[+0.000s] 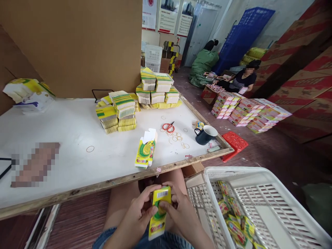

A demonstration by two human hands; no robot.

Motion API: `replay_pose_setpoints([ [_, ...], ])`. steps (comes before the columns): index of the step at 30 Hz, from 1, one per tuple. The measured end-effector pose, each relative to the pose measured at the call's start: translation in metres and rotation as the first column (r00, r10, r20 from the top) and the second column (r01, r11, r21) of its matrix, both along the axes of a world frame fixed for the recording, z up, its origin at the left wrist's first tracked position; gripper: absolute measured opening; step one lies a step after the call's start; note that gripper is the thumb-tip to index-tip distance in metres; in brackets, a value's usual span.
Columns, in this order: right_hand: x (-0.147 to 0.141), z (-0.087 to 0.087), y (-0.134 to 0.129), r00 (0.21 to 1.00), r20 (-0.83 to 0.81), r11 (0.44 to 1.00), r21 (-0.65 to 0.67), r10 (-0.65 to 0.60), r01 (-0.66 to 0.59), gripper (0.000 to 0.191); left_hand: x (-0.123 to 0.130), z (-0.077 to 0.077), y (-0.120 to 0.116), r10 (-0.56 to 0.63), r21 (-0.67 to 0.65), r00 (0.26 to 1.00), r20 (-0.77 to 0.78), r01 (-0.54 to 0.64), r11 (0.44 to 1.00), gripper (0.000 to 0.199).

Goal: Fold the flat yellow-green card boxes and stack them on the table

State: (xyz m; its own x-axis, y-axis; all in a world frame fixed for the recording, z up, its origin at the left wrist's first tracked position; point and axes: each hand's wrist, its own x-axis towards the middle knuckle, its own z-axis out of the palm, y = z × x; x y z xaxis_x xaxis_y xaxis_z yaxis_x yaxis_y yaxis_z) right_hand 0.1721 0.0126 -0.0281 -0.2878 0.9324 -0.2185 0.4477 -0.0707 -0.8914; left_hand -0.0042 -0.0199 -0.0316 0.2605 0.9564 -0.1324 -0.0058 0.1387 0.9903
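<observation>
The carton point(158, 214) is yellow and green, barcode-topped.

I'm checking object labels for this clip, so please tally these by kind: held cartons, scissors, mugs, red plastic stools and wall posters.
Held yellow carton: 1
Scissors: 1
Dark mug: 1
Red plastic stool: 1
Wall posters: 3
Total: 7
</observation>
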Motion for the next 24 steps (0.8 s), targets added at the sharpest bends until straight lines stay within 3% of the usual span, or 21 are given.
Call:
replay_pose_setpoints([
  [3,-0.001,0.003,-0.001,0.999,0.030,1.000,0.001,0.013,-0.013,0.040,0.002,0.002,0.002,0.019,-0.006,1.000,0.003,-0.019,1.000,0.040],
  [9,-0.001,-0.002,-0.004,0.998,-0.061,1.000,-0.009,0.009,-0.010,0.037,0.004,0.005,0.003,0.016,0.007,0.999,-0.033,-0.016,1.000,0.042],
  [13,0.003,-0.003,-0.005,0.999,-0.022,0.999,0.044,0.030,-0.029,0.044,0.001,0.007,0.003,0.016,0.015,1.000,-0.001,-0.016,1.000,0.042],
  [17,0.014,0.002,-0.001,0.985,-0.128,0.986,0.132,0.115,-0.098,0.040,-0.002,0.011,0.005,0.044,-0.019,0.997,0.063,-0.043,0.999,0.041],
  [24,0.011,-0.003,-0.001,0.964,-0.265,0.981,0.193,0.021,0.032,0.027,0.016,0.012,0.003,0.061,0.062,0.974,0.219,-0.076,0.995,0.036],
])
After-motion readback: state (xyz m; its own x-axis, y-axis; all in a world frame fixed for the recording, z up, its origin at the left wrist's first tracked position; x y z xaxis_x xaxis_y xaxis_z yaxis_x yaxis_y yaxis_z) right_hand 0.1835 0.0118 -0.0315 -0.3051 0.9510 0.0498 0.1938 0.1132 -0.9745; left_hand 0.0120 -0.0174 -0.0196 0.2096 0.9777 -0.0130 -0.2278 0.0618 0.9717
